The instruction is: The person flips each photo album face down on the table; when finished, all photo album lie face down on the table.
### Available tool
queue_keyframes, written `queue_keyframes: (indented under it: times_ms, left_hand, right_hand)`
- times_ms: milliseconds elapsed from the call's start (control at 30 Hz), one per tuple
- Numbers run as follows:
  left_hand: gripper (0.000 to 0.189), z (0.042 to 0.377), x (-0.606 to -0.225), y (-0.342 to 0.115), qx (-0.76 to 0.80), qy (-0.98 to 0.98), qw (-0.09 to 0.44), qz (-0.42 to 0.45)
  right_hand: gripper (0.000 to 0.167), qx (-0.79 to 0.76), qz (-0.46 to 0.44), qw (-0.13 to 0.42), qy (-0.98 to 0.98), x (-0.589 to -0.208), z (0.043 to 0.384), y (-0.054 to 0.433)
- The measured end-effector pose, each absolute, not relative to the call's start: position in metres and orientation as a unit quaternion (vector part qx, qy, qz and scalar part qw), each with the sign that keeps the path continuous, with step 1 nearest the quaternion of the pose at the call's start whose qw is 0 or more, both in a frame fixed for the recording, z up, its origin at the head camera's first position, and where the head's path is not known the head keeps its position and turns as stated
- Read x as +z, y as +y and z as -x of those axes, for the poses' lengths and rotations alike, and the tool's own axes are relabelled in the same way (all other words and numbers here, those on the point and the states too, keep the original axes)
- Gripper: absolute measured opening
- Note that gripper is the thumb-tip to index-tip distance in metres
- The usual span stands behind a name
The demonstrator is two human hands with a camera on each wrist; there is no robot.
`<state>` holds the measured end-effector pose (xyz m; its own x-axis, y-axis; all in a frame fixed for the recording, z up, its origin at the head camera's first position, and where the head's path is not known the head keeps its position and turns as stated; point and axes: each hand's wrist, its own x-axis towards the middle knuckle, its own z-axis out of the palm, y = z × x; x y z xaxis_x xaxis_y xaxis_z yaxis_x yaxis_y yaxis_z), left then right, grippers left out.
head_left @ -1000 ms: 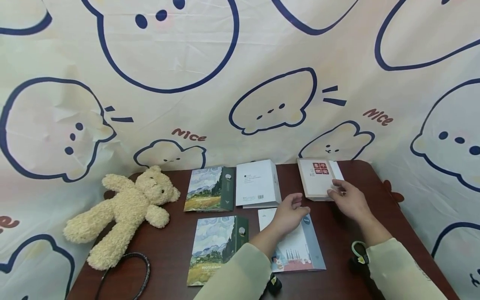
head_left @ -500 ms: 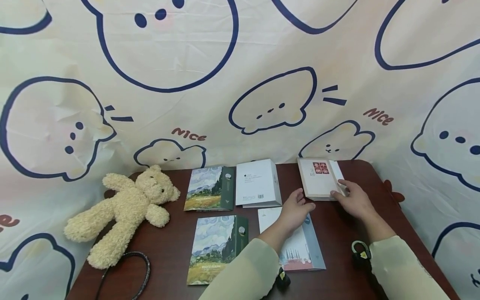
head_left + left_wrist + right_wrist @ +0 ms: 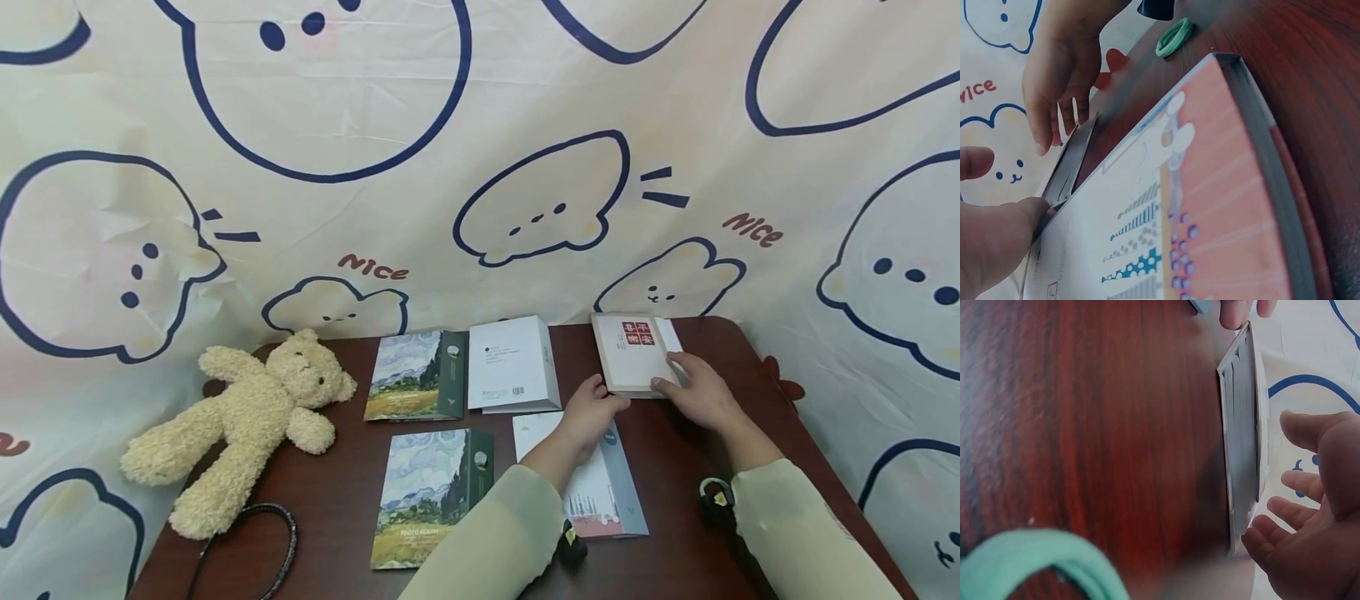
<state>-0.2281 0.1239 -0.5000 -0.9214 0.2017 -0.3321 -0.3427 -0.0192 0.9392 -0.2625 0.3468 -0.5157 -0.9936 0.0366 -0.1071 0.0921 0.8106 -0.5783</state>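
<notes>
At the back right of the table lies a white book (image 3: 626, 375) with a red square block of characters on its cover. My right hand (image 3: 697, 396) is at its right side, thumb over the cover's edge and fingers along the side. In the right wrist view those fingers of the right hand (image 3: 1310, 512) are loosely extended beside the page block (image 3: 1242, 425). My left hand (image 3: 588, 421) has its fingertips right at the book's front left corner. Beneath that forearm lies a white and blue album (image 3: 600, 492) with candle drawings, partly hidden by the sleeve.
Two landscape-covered photo albums (image 3: 416, 375) lie left of centre, one behind the other. Beside the rear one rests a white album (image 3: 513, 367) with a barcode. A plush bear (image 3: 258, 417) and a black cable (image 3: 292, 542) occupy the left. A printed cloth hangs behind the table.
My left hand has moved slightly right, toward the white book's front left corner. The right hand shifts only a little at the right edge. The book keeps its place.
</notes>
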Motion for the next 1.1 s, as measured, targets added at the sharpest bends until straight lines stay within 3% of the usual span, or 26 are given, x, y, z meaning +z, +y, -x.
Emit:
queue_keyframes:
  times_ms: [1100]
  left_hand:
    - [0.078,0.236,-0.506,0.099,0.811,0.519,0.263,0.062]
  right_hand:
    - [0.07,-0.284,0.021,0.061,0.957,-0.523,0.256,0.33]
